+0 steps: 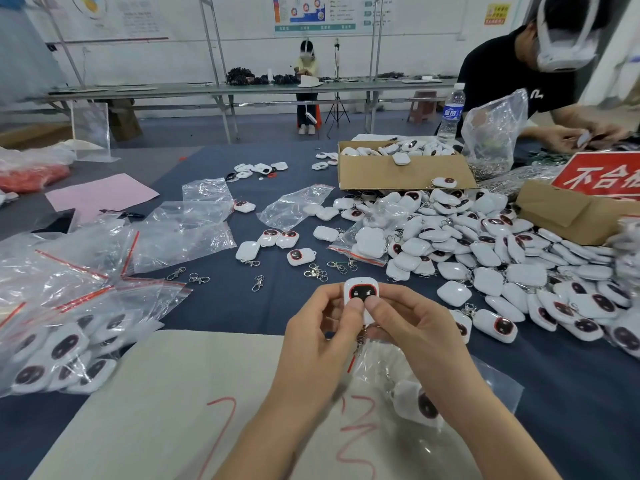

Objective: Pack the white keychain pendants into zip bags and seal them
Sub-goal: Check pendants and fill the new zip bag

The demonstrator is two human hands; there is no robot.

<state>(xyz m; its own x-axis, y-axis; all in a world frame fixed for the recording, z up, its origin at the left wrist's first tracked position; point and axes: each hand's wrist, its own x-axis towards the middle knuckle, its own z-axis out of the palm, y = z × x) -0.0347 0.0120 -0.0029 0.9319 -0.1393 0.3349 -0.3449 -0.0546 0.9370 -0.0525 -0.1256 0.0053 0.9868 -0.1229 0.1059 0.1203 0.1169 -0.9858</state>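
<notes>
Beige sheet (156, 393), red scribbles: nearest, below the keychain pendant (361, 296). Keychain pendant, white, dark button face up, pinched between left hand (318, 341) and right hand (412, 334), both thumbs on its lower face. Zip bag (379, 367), one pendant inside — just below it, under the right hand. Filled bags (62, 348): to its left. Loose pendant heap (502, 258): to its right. Cardboard box (398, 171) — beyond it.

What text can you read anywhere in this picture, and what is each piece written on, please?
"不合", then a cut-off character: red sign on the right.
Water bottle label: blurred.
Wall posters and yellow notice: too small.
Red scrawl on the cream sheet: not legible.
</notes>
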